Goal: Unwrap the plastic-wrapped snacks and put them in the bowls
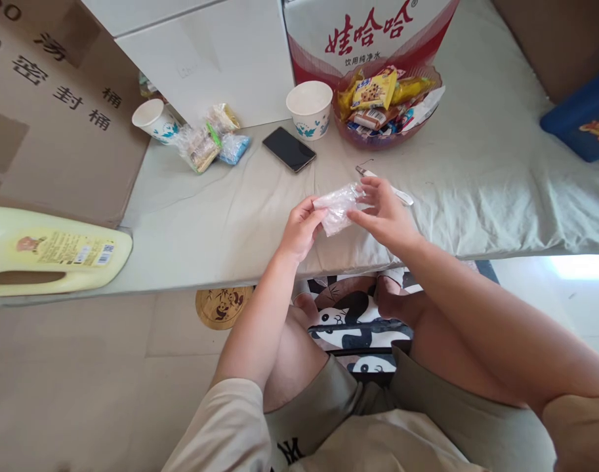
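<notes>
Translucent, crinkled plastic film [337,211] is held up between two bare hands, over the pale grey-green cloth [220,223], to the right of the flat black phone [289,149] and nearer the person than it. Left hand [299,228]: closed in a pinch on the film's left edge, thumb across the front, fingers bent behind. Right hand [388,213]: partly open, fingers apart and lightly curved, thumb separate, tips at the film's right edge; whether they grip it cannot be told. Both forearms reach forward from the person's sides and converge, the right one on the longer slant.

Further items, by position from the phone: a slim white-handled tool [402,196] to the right, partly hidden by the right hand; a white paper cup with blue leaf print [306,126] just beyond; a pink translucent bowl [378,139] of wrapped snacks farther right; small clear-wrapped packets [203,147] to the left.
</notes>
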Demonstrator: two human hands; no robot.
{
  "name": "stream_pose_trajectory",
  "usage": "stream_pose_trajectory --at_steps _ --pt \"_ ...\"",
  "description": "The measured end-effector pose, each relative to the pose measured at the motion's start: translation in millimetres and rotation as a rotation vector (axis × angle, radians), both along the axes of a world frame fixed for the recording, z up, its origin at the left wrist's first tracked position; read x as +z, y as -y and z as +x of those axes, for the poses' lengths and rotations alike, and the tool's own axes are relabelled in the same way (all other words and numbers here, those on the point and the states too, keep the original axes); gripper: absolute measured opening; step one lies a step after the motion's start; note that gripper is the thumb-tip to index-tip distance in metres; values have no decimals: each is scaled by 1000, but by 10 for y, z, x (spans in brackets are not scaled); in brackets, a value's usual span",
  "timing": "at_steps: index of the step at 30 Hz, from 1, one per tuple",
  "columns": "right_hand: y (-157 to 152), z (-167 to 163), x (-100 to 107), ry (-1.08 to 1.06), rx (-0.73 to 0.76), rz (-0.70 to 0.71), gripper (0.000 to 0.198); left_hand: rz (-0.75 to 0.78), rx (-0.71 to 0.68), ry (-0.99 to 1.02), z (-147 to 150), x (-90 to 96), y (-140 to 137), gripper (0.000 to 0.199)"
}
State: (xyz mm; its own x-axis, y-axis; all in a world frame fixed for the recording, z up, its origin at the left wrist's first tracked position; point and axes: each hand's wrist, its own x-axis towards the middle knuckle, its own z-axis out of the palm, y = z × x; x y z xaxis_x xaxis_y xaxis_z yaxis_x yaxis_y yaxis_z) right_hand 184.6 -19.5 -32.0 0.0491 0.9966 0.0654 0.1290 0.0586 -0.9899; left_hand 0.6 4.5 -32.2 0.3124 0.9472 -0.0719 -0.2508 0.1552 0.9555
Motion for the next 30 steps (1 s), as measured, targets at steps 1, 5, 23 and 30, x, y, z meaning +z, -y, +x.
stream_pose_trajectory --at_steps 1,5,23,30 --pt "3 -3 -6 -60 56 -31 60 -12 -18 2 7 7 2 39" --pt "40 -64 31 -235 114 -116 62 23 -3 -90 56 43 9 37" --pt "-800 -151 653 534 -110 144 16 -19 137 -172 -140 162 -174 11" --pt "-2465 -658 1002 1263 -16 94 19 -42 103 -230 -289 174 -240 9"
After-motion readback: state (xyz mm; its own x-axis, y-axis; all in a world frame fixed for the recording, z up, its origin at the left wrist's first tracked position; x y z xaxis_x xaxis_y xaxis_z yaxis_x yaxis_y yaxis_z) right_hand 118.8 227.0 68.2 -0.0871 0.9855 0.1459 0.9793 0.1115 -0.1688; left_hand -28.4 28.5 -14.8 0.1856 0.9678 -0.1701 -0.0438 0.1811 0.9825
